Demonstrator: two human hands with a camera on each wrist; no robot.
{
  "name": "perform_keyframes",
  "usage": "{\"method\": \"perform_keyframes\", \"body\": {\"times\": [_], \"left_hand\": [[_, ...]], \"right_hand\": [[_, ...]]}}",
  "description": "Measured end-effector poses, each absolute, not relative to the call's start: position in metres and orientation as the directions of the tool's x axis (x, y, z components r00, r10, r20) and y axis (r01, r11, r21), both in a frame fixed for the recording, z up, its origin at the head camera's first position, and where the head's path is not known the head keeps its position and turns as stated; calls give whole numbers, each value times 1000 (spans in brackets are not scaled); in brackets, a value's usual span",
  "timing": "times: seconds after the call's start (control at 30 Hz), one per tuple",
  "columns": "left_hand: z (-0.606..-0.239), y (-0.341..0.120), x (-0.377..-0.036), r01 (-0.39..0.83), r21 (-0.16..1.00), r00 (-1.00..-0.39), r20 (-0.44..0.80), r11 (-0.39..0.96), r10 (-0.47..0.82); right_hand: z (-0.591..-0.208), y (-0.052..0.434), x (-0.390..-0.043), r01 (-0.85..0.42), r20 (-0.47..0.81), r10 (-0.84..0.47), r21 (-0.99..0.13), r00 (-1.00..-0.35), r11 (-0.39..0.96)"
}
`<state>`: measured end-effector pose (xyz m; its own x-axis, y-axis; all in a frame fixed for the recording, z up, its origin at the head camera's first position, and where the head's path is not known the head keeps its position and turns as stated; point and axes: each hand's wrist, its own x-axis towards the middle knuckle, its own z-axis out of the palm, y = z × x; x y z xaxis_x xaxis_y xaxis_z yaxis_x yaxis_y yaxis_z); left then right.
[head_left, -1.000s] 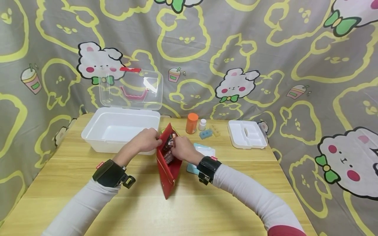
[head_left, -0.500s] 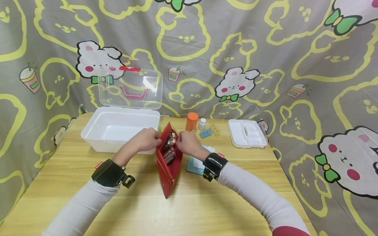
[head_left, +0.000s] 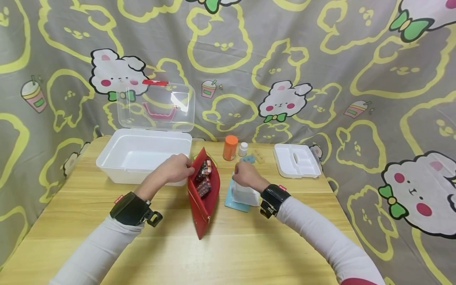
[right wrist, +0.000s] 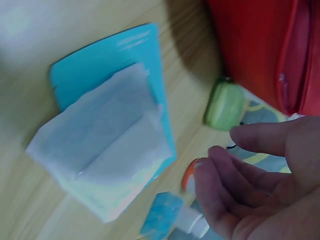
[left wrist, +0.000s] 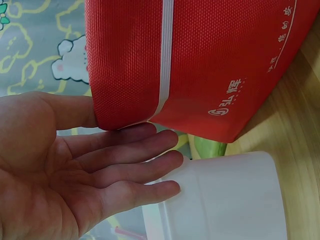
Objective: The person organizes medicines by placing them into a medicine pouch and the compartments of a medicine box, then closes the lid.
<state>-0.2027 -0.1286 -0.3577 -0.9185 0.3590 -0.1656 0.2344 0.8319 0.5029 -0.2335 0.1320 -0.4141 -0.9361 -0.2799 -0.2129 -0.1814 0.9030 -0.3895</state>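
Observation:
A red zip pouch [head_left: 203,202] stands open on the wooden table, with dark blister packs [head_left: 204,182] inside. My left hand [head_left: 189,171] pinches the pouch's left rim; in the left wrist view that edge of the pouch [left wrist: 210,60] lies between the thumb and fingers of the left hand [left wrist: 132,132]. My right hand [head_left: 238,176] hovers to the right of the pouch, over a white folded packet [head_left: 244,196] lying on a flat blue packet [head_left: 230,202]. In the right wrist view the right hand [right wrist: 222,147] is loosely curled and holds nothing above the white packet [right wrist: 100,145].
A white box [head_left: 142,156] with a raised clear lid [head_left: 156,105] stands behind my left hand. An orange bottle [head_left: 230,147], a small white bottle [head_left: 243,149] and a blue pill case [head_left: 248,159] stand at the back. A white compartment tray [head_left: 297,161] lies at the right. A green case [right wrist: 225,105] lies beside the pouch.
My right hand has left the pouch's mouth and moved right, over the white and blue packets. The left hand stays on the pouch's rim.

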Motion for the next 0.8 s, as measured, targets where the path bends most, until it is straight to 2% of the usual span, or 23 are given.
{"method": "perform_keyframes", "body": {"times": [0.37,0.53,0.67,0.8], "left_hand": [[-358,-129,-203,211,522,-915,-193,826,356],[-357,-130,-202,219,522,-912,-191,824,363],[-357,-130,-202,230,520,-910,-185,823,371],[-357,-130,-202,215,543,-903,-205,811,377]], "right_hand": [[-433,164,-240,-65,-386,-146,-217,-911,974],[-436,182,-239,-32,-397,-120,-222,-910,974],[-440,193,-237,38,-442,-76,-242,-894,969],[-445,196,-236,83,-489,-35,-217,-872,973]]}}
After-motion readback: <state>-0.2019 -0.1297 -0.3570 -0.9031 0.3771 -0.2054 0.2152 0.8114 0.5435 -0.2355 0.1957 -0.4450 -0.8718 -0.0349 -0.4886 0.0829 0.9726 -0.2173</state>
